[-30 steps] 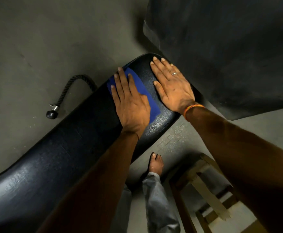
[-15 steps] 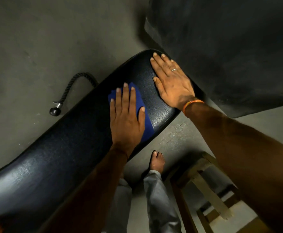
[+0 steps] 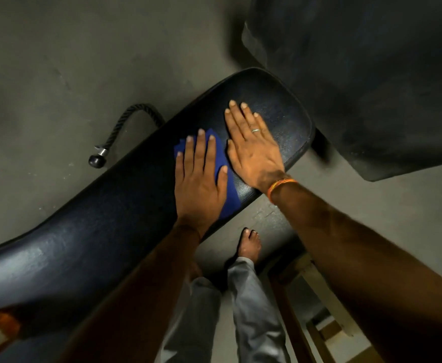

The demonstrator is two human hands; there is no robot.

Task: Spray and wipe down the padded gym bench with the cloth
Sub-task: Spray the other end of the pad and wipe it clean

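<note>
Blue cloth (image 3: pixel 219 154), largely hidden beneath our left hand (image 3: pixel 199 187), fingers straight; our right hand (image 3: pixel 254 153) flat beside it on padded bench (image 3: pixel 96 239).

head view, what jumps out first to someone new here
Two flat hands at the centre on the black padded bench: the left hand presses a blue cloth onto it, the right hand rests bare alongside. A black rope handle lies on the floor beyond.

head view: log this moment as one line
step: wipe | left hand: flat, pressing blue cloth on black padded bench | right hand: flat on bench beside cloth
</note>
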